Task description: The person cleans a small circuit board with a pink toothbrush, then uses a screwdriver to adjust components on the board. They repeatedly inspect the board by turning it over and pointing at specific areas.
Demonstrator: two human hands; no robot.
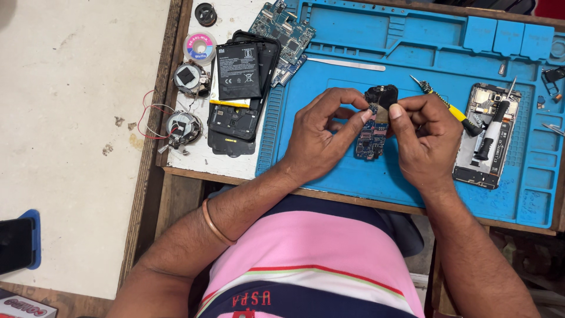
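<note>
Two hands pinching one small circuit board (pixel 372 136) between them — left hand (pixel 321 135), right hand (pixel 425 140), above blue mat (pixel 335 94)

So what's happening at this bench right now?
A person holds a small blue circuit board over a blue work mat, left hand and right hand pinching a part at its top edge. A yellow-handled screwdriver and an opened phone frame lie to the right, a black battery to the left.
</note>
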